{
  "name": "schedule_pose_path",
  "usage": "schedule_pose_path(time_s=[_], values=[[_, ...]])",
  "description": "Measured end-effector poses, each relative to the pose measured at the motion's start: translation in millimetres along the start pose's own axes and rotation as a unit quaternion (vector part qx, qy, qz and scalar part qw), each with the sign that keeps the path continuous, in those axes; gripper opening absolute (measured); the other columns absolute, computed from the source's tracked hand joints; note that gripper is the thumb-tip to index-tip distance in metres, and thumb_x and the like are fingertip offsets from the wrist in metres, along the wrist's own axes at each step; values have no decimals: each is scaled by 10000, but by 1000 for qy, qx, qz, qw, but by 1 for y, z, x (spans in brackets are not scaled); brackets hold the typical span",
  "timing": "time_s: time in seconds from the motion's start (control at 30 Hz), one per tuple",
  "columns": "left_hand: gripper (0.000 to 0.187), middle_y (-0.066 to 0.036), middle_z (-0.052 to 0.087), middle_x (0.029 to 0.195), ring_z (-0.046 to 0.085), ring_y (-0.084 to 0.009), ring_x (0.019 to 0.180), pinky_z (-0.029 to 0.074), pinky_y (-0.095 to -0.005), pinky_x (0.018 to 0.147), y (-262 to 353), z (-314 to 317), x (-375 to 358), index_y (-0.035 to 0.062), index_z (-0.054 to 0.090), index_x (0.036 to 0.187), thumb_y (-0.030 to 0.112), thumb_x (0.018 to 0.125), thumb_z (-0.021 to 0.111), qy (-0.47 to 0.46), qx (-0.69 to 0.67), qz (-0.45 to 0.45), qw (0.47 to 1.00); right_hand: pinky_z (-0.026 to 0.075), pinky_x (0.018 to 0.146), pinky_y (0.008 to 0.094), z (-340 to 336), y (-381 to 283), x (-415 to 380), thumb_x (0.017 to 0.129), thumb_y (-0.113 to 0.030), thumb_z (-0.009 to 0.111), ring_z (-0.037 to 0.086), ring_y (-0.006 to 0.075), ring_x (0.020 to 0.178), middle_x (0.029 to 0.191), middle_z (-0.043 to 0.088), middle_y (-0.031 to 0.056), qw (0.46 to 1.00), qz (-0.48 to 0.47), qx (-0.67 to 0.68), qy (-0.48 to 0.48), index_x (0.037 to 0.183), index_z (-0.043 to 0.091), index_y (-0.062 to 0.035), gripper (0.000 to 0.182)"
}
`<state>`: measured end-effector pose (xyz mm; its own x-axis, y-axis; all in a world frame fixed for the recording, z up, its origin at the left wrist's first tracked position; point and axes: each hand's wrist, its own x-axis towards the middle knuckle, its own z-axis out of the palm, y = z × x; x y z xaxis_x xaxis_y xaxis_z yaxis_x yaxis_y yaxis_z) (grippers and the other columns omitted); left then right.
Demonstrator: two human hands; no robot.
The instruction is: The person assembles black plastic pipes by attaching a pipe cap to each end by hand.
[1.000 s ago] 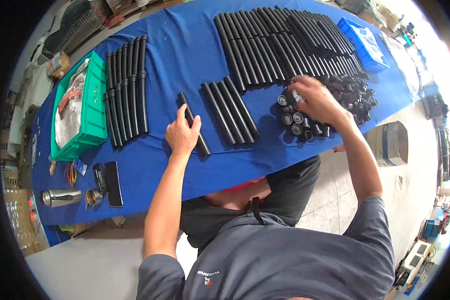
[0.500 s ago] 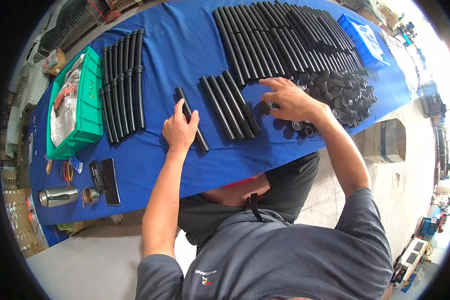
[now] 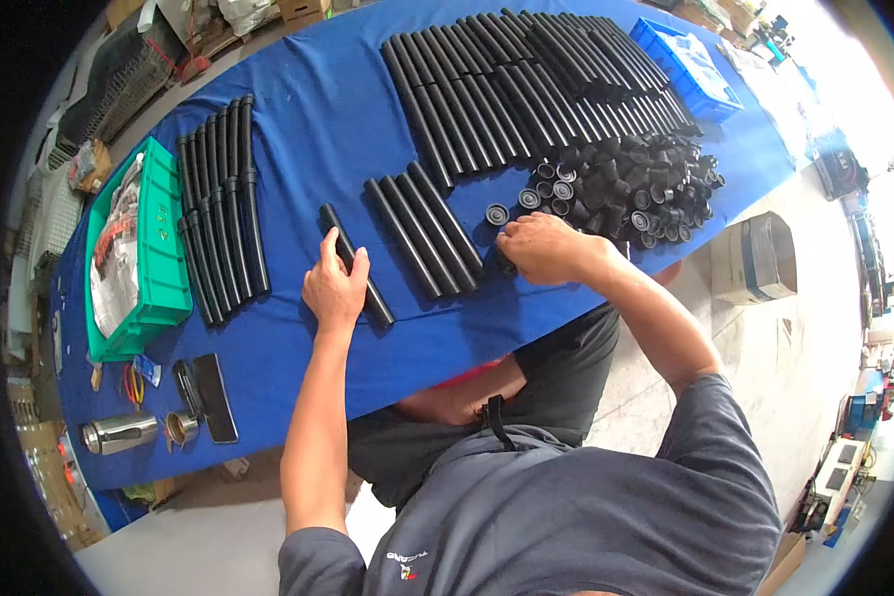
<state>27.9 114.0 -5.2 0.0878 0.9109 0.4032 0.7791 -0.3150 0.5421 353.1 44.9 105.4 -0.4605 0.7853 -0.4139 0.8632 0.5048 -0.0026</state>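
My left hand lies on a single black tube on the blue cloth, its thumb and index finger on either side of it. To its right lie several loose black tubes side by side. My right hand is lowered at the near left edge of a heap of black caps, its fingers bent together over something dark, mostly hidden beneath them. One cap lies apart, just beyond that hand. A large stack of black tubes lies behind the heap.
Joined black tubes lie in a row at the left, beside a green crate. A phone, a steel flask and a cup are near the front left. A blue basket stands at the back right.
My right hand has come down and its spread fingers have drawn together at the heap's edge. My left hand stays on the tube. The whole view has shifted slightly.
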Motion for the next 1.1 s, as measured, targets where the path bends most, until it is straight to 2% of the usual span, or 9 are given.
schedule_pose_path(time_s=[0.2,0.27,0.4,0.6,0.77,0.87,0.93,1.0,1.1], values=[[535,-69,677,676,689,-314,641,534,-470,658,6,-5,1,70,608,1328,344,887,737,-27,7,-16,999,581,855,440,3,30,-3,856,-82,637,709,335,993,998,712,151,996,47,0,73,1023,693,-27,184],[538,-66,679,680,690,-312,642,533,-468,661,3,-3,-1,75,606,1332,349,888,738,-24,3,-13,1000,588,815,442,-5,69,-7,855,-90,651,709,333,953,961,705,129,975,116,-14,189,1006,690,-65,158],[538,-65,683,690,691,-316,651,534,-467,679,7,-5,3,85,605,1337,356,891,737,-40,4,-30,999,509,971,470,-30,119,-13,857,-172,741,641,340,1128,1113,665,148,948,245,-49,198,1062,633,-45,264],[539,-69,685,694,688,-326,646,535,-468,667,5,-6,-2,91,611,1336,362,887,737,-34,10,-30,999,498,989,459,-2,145,0,862,-150,700,648,329,1140,1126,684,131,965,220,-68,123,1082,638,-56,246],[537,-69,675,679,683,-323,637,533,-467,652,6,-5,0,91,612,1340,351,887,738,-35,12,-33,999,507,959,484,10,157,-2,881,-107,640,645,359,1113,1080,668,158,963,193,-44,183,1066,615,-48,195],[531,-65,663,665,682,-319,634,534,-470,648,3,-3,-1,89,613,1332,341,884,745,-27,5,-26,999,510,954,496,3,160,-14,868,-140,660,636,399,1099,1082,656,205,931,215,47,293,1109,611,-24,272],[528,-60,657,660,684,-312,633,537,-468,646,5,-5,-1,89,615,1326,339,882,750,-28,6,-26,999,510,987,473,-13,164,-36,822,-200,737,632,425,1104,1131,657,242,880,198,112,417,1266,625,1,500],[525,-55,655,658,684,-306,631,538,-464,643,6,-4,0,89,616,1321,340,881,753,-29,5,-24,999,510,991,461,-30,166,-56,820,-216,756,639,423,1091,1129,665,234,864,248,173,403,1246,659,3,489],[519,-49,654,661,680,-296,622,536,-449,629,7,-5,0,93,618,1317,343,882,754,-29,0,-28,999,514,963,460,-28,168,-68,845,-257,760,649,406,1059,1093,667,217,911,239,127,311,1212,679,4,458]])
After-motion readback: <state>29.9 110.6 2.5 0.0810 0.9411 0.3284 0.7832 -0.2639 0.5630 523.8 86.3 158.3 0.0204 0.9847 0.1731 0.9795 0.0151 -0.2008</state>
